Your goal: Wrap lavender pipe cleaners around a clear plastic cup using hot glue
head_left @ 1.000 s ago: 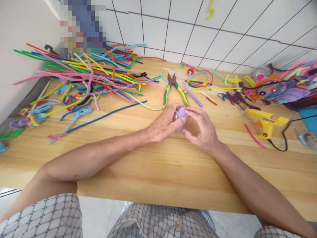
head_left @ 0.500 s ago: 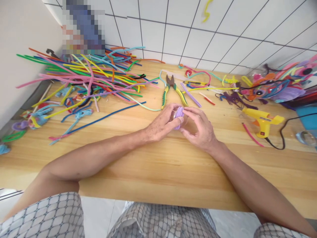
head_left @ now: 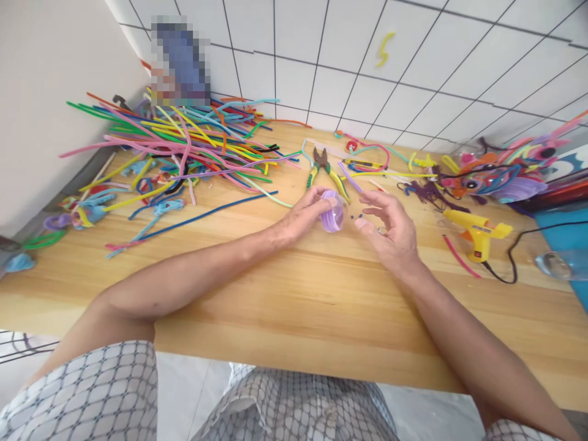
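Between the thumb and fingers of my left hand (head_left: 305,215) is a small round clear plastic piece wrapped in purple pipe cleaner (head_left: 331,214). Its see-through side faces right. My right hand (head_left: 390,233) hovers just to the right of it, fingers curved and apart, with nothing visible in them. Behind my hands lie cutting pliers (head_left: 320,165) with green and yellow handles, spread apart. A loose purple pipe cleaner piece (head_left: 350,177) rests beside the pliers. Some tiny dark bits lie on the table between my hands.
A large heap of coloured pipe cleaners (head_left: 184,141) covers the back left of the wooden table (head_left: 285,306). To the right are a yellow glue gun (head_left: 478,233) with a black cord, a clear plastic cup (head_left: 558,264) and a colourful pipe cleaner figure (head_left: 496,174). A tiled wall (head_left: 294,55) stands behind.
My right hand has let go of the purple-wrapped piece and drawn away to the right. My left hand keeps it, now turned so its clear side shows. The camera view has shifted slightly.
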`<move>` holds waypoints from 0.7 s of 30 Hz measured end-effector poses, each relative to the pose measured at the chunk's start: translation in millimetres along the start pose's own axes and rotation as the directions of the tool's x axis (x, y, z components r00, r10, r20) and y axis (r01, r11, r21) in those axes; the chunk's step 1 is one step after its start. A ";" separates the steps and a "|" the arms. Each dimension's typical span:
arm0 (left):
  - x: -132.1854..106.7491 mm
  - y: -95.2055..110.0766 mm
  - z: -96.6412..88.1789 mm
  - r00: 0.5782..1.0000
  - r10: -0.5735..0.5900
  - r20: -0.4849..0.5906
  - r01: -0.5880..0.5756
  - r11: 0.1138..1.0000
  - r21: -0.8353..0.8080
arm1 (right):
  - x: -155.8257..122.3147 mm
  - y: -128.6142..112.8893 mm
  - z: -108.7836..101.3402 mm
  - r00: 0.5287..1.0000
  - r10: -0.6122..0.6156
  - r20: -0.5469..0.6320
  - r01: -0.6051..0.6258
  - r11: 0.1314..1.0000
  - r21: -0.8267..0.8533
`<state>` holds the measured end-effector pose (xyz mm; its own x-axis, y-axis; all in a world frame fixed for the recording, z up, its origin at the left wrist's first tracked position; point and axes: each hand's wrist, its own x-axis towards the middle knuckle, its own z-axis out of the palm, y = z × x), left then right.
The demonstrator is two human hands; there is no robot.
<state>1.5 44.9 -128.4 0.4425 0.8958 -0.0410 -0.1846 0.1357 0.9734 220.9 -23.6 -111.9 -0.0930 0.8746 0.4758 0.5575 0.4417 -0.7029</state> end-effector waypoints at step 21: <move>-14.6 19.2 10.8 0.961 -0.246 0.124 0.276 0.876 -0.396 | -23.1 -27.3 -4.5 0.995 -0.096 0.024 0.099 0.973 -0.208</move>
<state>0.9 29.8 -106.7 0.5800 0.7749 -0.2512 -0.3871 0.5335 0.7520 211.5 -56.7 -101.3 -0.1660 0.8325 0.5285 0.7052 0.4749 -0.5265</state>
